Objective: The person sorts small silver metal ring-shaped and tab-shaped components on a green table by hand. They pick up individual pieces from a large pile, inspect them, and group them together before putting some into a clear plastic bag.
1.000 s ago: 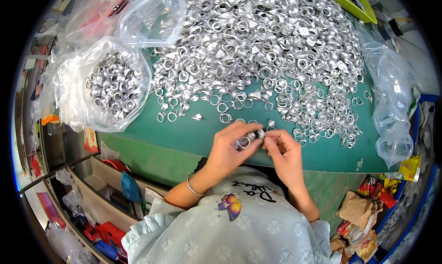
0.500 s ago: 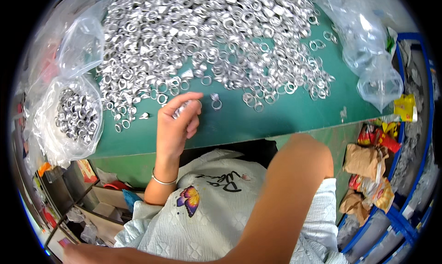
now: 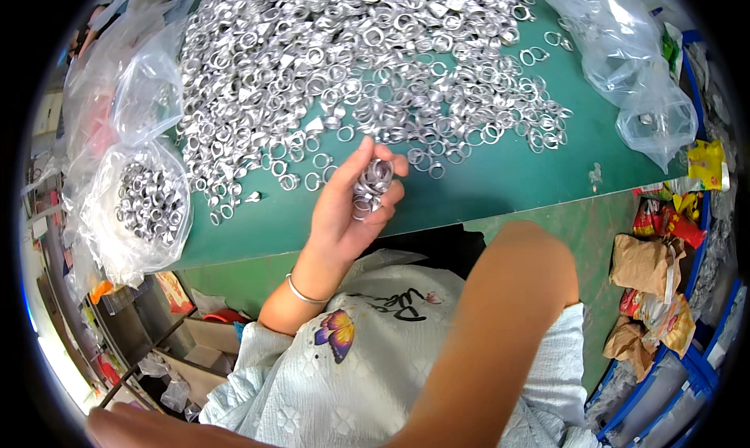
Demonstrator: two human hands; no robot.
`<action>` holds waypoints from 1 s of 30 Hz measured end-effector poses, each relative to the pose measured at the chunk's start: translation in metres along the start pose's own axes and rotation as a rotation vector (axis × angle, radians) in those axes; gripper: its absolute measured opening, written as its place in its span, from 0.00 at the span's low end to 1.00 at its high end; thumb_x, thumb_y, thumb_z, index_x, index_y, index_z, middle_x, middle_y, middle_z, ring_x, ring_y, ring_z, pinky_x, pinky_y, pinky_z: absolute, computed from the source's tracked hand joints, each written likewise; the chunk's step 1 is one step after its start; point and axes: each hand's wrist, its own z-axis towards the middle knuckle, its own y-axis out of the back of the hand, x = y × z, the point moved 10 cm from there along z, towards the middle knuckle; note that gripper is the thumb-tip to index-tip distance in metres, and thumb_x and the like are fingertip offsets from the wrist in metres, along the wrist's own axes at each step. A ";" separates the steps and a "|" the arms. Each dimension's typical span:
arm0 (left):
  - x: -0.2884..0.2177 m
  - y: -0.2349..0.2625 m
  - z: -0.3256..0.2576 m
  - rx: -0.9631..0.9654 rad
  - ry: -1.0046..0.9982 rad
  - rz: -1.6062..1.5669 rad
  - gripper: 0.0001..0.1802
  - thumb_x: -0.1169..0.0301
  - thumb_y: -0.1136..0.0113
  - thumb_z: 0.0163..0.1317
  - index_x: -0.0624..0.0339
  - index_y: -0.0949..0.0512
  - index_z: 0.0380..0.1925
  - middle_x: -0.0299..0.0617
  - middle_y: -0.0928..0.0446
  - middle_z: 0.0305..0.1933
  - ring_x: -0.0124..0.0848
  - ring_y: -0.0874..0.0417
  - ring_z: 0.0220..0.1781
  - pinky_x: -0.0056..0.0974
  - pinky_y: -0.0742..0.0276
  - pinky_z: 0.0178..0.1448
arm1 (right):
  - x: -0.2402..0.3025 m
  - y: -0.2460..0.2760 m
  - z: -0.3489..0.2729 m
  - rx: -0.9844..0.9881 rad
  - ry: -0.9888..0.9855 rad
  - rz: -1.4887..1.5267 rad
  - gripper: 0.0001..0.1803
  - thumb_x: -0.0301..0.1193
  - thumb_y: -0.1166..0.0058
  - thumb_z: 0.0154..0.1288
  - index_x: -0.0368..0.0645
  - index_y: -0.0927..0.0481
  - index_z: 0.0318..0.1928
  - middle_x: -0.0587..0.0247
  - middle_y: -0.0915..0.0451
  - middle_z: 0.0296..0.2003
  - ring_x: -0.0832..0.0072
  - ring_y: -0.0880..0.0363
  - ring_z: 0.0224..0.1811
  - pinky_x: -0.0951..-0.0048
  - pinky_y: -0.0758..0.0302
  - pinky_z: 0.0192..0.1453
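Note:
My left hand (image 3: 353, 198), with a bangle on its wrist, is turned palm up over the near part of the table. Its fingers curl around several silvery metal rings (image 3: 373, 184). Just beyond the fingertips lies a large spread pile of similar rings (image 3: 312, 81), with stray ones beside the hand. My right arm (image 3: 500, 315) bends across my body, away from the pile. At the lower left edge my right hand (image 3: 137, 428) is only partly visible, and its fingers cannot be made out.
An open clear plastic bag (image 3: 176, 241) holding more rings stands at the table's left. Another clear bag (image 3: 652, 124) lies at the right edge of the green table (image 3: 539, 174). Below, cardboard boxes (image 3: 199, 358) are at left; paper bags (image 3: 644, 264) and blue-framed shelving (image 3: 695, 370) at right.
My left hand has moved right and rolled palm up, showing the rings it holds. The single ring that lay beside its fingers no longer shows there. The view has shifted slightly.

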 end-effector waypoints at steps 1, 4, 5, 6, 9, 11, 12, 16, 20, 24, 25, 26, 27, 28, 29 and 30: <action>0.003 -0.003 0.002 0.007 0.023 -0.051 0.15 0.60 0.57 0.68 0.60 0.27 0.37 0.40 0.32 0.32 0.22 0.35 0.22 0.20 0.42 0.13 | 0.007 0.001 0.000 -0.009 0.066 -0.078 0.06 0.20 0.58 0.57 0.37 0.28 0.35 0.62 0.28 0.29 0.75 0.30 0.32 0.74 0.32 0.38; 0.009 -0.011 0.005 0.018 0.051 -0.163 0.15 0.62 0.59 0.69 0.61 0.28 0.39 0.38 0.34 0.33 0.21 0.37 0.24 0.19 0.41 0.13 | 0.018 -0.001 -0.008 -0.045 0.269 -0.300 0.06 0.20 0.58 0.56 0.37 0.29 0.34 0.62 0.29 0.27 0.75 0.30 0.31 0.73 0.32 0.37; 0.012 -0.012 0.007 0.024 0.057 -0.194 0.15 0.62 0.59 0.69 0.61 0.28 0.40 0.38 0.34 0.33 0.21 0.37 0.25 0.19 0.41 0.13 | 0.021 -0.002 -0.011 -0.063 0.339 -0.376 0.06 0.20 0.58 0.56 0.37 0.29 0.34 0.61 0.30 0.27 0.75 0.30 0.31 0.73 0.32 0.37; 0.010 -0.015 0.011 0.059 0.036 -0.182 0.12 0.65 0.57 0.68 0.61 0.28 0.43 0.38 0.34 0.35 0.21 0.37 0.27 0.19 0.40 0.14 | 0.019 -0.002 -0.010 -0.068 0.388 -0.433 0.05 0.19 0.58 0.56 0.37 0.29 0.33 0.62 0.30 0.26 0.74 0.31 0.30 0.73 0.32 0.37; 0.011 -0.007 0.011 -0.021 -0.011 -0.146 0.10 0.69 0.55 0.67 0.62 0.28 0.42 0.38 0.34 0.37 0.21 0.37 0.27 0.19 0.41 0.14 | 0.011 0.000 -0.011 -0.117 0.494 -0.610 0.02 0.20 0.56 0.55 0.38 0.30 0.31 0.63 0.33 0.22 0.74 0.33 0.26 0.72 0.32 0.33; 0.003 -0.003 0.011 -0.119 -0.073 0.009 0.09 0.73 0.52 0.64 0.63 0.28 0.42 0.38 0.33 0.38 0.21 0.36 0.28 0.18 0.42 0.15 | 0.025 -0.001 -0.026 -0.173 0.549 -0.841 0.01 0.22 0.55 0.58 0.40 0.31 0.29 0.66 0.36 0.19 0.75 0.36 0.22 0.73 0.34 0.28; 0.001 -0.005 0.012 -0.114 -0.109 0.175 0.09 0.73 0.51 0.63 0.64 0.28 0.42 0.37 0.33 0.37 0.20 0.36 0.27 0.19 0.43 0.15 | 0.022 0.010 -0.028 -0.037 0.538 -0.952 0.04 0.22 0.53 0.53 0.39 0.30 0.31 0.60 0.33 0.26 0.68 0.32 0.31 0.67 0.33 0.36; -0.034 -0.011 0.012 -0.184 -0.371 0.859 0.06 0.76 0.46 0.59 0.66 0.23 0.34 0.36 0.27 0.29 0.23 0.29 0.27 0.23 0.35 0.25 | 0.063 0.072 -0.063 0.053 0.492 -2.078 0.08 0.29 0.44 0.49 0.42 0.22 0.32 0.63 0.23 0.35 0.64 0.26 0.36 0.66 0.32 0.39; -0.056 -0.048 0.010 -0.273 -0.815 1.703 0.07 0.79 0.40 0.52 0.63 0.20 0.34 0.40 0.25 0.28 0.28 0.24 0.26 0.31 0.29 0.32 | 0.153 0.163 -0.104 -0.739 0.502 -2.355 0.06 0.25 0.45 0.52 0.40 0.23 0.33 0.61 0.26 0.31 0.64 0.30 0.36 0.65 0.35 0.39; -0.055 -0.064 0.032 -0.317 -0.872 1.975 0.10 0.75 0.37 0.50 0.57 0.20 0.35 0.40 0.27 0.27 0.33 0.25 0.21 0.36 0.30 0.25 | 0.155 0.192 -0.100 -0.791 0.427 -2.591 0.09 0.23 0.42 0.48 0.41 0.21 0.33 0.64 0.28 0.33 0.65 0.32 0.36 0.66 0.37 0.39; -0.053 -0.066 0.037 -0.297 -0.872 2.008 0.10 0.75 0.37 0.49 0.56 0.20 0.35 0.40 0.27 0.27 0.34 0.25 0.21 0.37 0.30 0.25 | 0.156 0.196 -0.101 -0.789 0.412 -2.607 0.09 0.23 0.42 0.48 0.41 0.21 0.33 0.64 0.28 0.34 0.65 0.32 0.36 0.66 0.37 0.40; -0.052 -0.067 0.042 -0.282 -0.870 2.040 0.11 0.74 0.36 0.49 0.56 0.20 0.35 0.39 0.27 0.26 0.35 0.25 0.21 0.37 0.30 0.25 | 0.158 0.200 -0.102 -0.781 0.396 -2.623 0.09 0.22 0.42 0.47 0.40 0.21 0.33 0.63 0.28 0.34 0.64 0.32 0.36 0.66 0.37 0.41; -0.051 -0.069 0.045 -0.266 -0.868 2.072 0.11 0.74 0.36 0.48 0.56 0.20 0.35 0.39 0.28 0.26 0.37 0.26 0.20 0.38 0.30 0.25 | 0.166 0.201 -0.111 -0.810 0.504 -2.491 0.08 0.22 0.42 0.48 0.40 0.21 0.32 0.63 0.27 0.34 0.65 0.31 0.36 0.67 0.36 0.40; -0.051 -0.068 0.047 -0.265 -0.837 2.105 0.10 0.73 0.36 0.49 0.57 0.20 0.34 0.40 0.28 0.26 0.37 0.25 0.21 0.38 0.31 0.25 | 0.175 0.202 -0.121 -0.836 0.604 -2.356 0.07 0.21 0.42 0.49 0.39 0.22 0.32 0.62 0.27 0.34 0.67 0.31 0.35 0.69 0.35 0.39; -0.053 -0.066 0.047 -0.272 -0.827 2.068 0.09 0.73 0.37 0.50 0.56 0.20 0.34 0.40 0.28 0.26 0.39 0.24 0.22 0.39 0.30 0.25 | 0.182 0.202 -0.132 -0.863 0.693 -2.219 0.05 0.21 0.43 0.51 0.38 0.22 0.31 0.62 0.27 0.35 0.68 0.30 0.34 0.70 0.35 0.39; -0.056 -0.066 0.047 -0.279 -0.817 2.032 0.08 0.72 0.38 0.51 0.56 0.21 0.33 0.41 0.28 0.27 0.41 0.23 0.23 0.40 0.29 0.25 | 0.194 0.213 -0.148 -0.966 0.767 -1.787 0.03 0.22 0.45 0.56 0.36 0.23 0.32 0.61 0.25 0.34 0.75 0.29 0.31 0.77 0.33 0.35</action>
